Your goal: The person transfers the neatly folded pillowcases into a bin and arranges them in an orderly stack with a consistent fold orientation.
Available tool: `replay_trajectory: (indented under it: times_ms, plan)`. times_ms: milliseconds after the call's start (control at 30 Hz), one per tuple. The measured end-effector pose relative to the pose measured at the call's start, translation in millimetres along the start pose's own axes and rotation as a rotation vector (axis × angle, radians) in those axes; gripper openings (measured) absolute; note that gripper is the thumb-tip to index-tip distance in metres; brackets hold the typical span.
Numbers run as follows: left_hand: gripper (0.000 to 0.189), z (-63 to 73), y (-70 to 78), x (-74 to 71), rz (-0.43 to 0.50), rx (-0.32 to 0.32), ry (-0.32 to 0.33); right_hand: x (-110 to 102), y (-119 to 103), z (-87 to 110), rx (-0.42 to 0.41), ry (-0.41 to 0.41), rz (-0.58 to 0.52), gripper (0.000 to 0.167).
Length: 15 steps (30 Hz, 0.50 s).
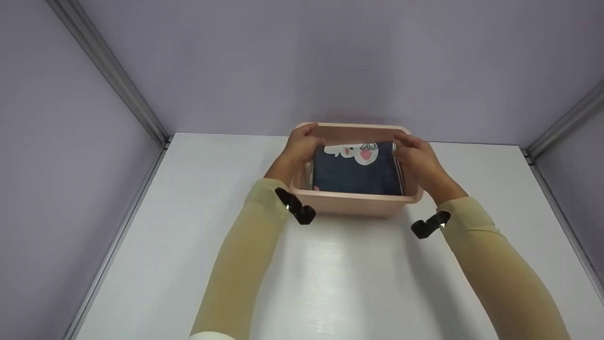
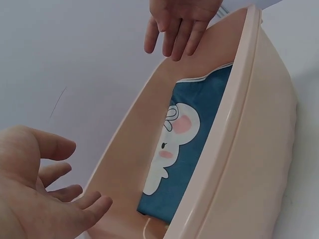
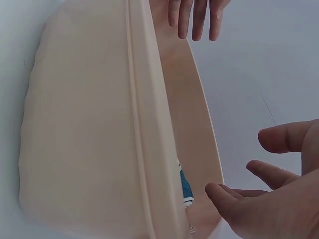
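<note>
A folded dark blue cloth (image 1: 356,172) with a white cartoon animal and pink patches lies inside a pink plastic bin (image 1: 351,203). Over the bin's left end is my left hand (image 1: 303,144), its fingers loosely bent and holding nothing. My right hand (image 1: 417,158) is at the opposite end, its fingers relaxed and likewise holding nothing. In the left wrist view, the cloth (image 2: 184,134) lies below both hands, apart from them. Most of it is hidden behind the bin wall (image 3: 89,119) in the right wrist view, where only a blue corner shows.
The bin stands at the back of a white table (image 1: 330,274), close to a pale lilac wall (image 1: 349,61). Side panels with metal frame strips (image 1: 113,71) flank the table. Something pale and partly hidden (image 1: 309,174) lies left of the cloth in the bin.
</note>
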<state>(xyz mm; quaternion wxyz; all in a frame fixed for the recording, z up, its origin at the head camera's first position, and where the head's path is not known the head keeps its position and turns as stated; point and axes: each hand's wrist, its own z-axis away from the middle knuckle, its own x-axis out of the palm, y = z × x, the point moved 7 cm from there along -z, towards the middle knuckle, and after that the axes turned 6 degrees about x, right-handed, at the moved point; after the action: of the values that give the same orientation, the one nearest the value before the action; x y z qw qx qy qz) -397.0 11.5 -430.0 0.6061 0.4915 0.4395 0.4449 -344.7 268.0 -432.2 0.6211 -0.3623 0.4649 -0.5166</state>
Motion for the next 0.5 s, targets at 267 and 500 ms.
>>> replay_trajectory:
  times_ms: [267,500]
  plan:
    - [0.052,0.1,8.5,-9.8,-0.072,0.019,-0.004,-4.1,-6.7,-0.5,-0.034,-0.016,0.024,0.063]
    - [0.049,-0.6,19.0,-23.5,-0.131,0.066,0.008,-11.6,-13.0,0.1,-0.043,-0.036,0.049,0.065]
